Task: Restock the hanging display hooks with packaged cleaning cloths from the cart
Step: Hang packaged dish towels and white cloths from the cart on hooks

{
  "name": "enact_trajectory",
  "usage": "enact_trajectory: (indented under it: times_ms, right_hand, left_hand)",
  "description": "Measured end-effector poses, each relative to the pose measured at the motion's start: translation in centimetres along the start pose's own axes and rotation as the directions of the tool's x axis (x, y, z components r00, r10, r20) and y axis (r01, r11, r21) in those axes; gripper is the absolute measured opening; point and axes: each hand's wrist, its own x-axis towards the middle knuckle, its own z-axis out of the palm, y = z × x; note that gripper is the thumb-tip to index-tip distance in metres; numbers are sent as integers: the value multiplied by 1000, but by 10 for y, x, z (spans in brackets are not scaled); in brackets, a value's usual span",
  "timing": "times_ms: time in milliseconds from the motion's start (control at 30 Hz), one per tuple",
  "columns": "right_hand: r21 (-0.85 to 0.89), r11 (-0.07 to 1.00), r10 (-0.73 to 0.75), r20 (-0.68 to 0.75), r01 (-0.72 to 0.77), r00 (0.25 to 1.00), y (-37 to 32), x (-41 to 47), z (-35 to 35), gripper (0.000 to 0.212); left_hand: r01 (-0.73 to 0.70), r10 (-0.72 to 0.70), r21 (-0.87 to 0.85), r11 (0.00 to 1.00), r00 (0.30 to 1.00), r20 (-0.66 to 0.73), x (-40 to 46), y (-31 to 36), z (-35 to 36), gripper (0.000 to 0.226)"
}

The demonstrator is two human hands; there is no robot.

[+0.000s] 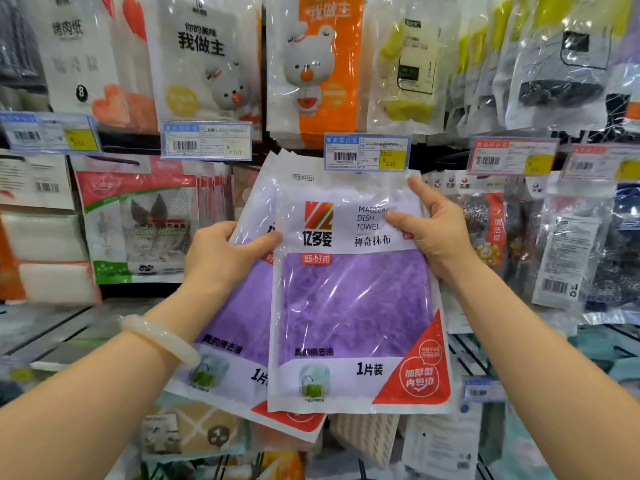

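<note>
The display wall point(519, 81) is filling the view, packed with hanging packets, and 2 purple dish towel packs are being held up in front of it: the front pack point(356, 296) is overlapping the rear pack point(239, 323). The left hand point(221, 258) is gripping their left edge, the right hand point(433, 230) is pinching the front pack's upper right, just under a price tag point(367, 152).

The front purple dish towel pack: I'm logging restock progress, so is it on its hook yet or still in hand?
Cannot tell. Both the left hand and right hand grip the front purple pack, and the price tag covers its top edge.
</note>
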Motion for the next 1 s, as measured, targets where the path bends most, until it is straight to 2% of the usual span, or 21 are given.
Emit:
enact_trajectory:
  times_ms: [233,400,500,633,867,1000]
  right_hand:
    - [-49,998,-35,12,35,999,-15,-5,2,80]
    - [-26,999,-25,2,25,1000,-28,1,7,79]
    - [-2,1000,15,-37,-15,999,-25,-2,0,78]
    - [19,998,63,-31,-62,998,-16,-7,-9,78]
    - [-15,1000,23,28,-23,999,-27,4,6,78]
    - [-16,999,39,43,-38,998,-30,7,6,77]
  left_hand:
    - [46,-42,-184,982,999,25,-3,0,-8,27]
    - [60,-58,-232,971,998,13,5,13,-8,25]
    - [81,-74,-204,976,996,39,5,17,1,32]
    - [103,-90,-187,977,993,77,0,15,9,26]
    - [128,-124,-146,981,992,37,6,14,-5,29]
    - [150,-140,-148,978,987,78,5,17,-10,36]
